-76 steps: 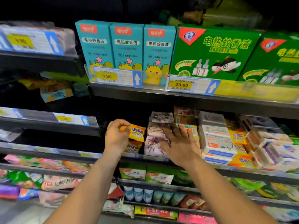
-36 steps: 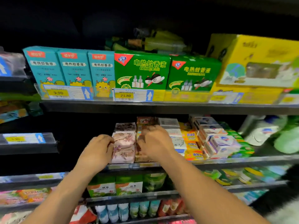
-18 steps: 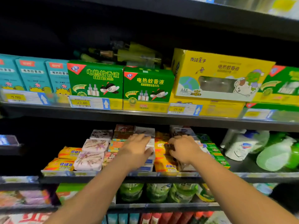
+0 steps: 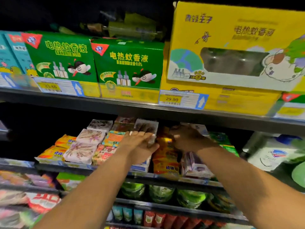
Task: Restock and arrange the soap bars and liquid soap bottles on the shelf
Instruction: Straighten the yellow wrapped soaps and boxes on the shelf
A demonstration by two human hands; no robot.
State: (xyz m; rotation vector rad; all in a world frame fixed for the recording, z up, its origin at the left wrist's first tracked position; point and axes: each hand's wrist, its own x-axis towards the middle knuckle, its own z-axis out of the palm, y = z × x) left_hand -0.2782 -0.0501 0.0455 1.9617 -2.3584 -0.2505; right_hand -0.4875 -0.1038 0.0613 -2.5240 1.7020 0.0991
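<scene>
Wrapped and boxed soap bars fill the middle shelf [image 4: 77, 166]. My left hand [image 4: 140, 144] lies over the top of a stack of white soap boxes [image 4: 140, 167], fingers across the top box and thumb against its right side. My right hand [image 4: 186, 139] is just to the right, its fingers curled on the top pack of a yellow soap stack [image 4: 165, 162]; blur hides the exact hold. Pink floral soap bars [image 4: 80, 152] and yellow sulphur soaps [image 4: 52, 152] lie to the left. A white liquid soap bottle [image 4: 270, 154] stands at the right.
The shelf above carries green mosquito-liquid boxes [image 4: 128, 63] and a big yellow box [image 4: 231, 47], low over my hands. Purple-white soap boxes [image 4: 196, 167] and green boxes [image 4: 229, 146] sit by my right wrist. A green bottle [image 4: 298, 174] is at the far right. Lower shelves hold more packs.
Both hands moved right along the shelf, from the floral and yellow bars to the white boxes and the yellow stack. The view has shifted right and closer.
</scene>
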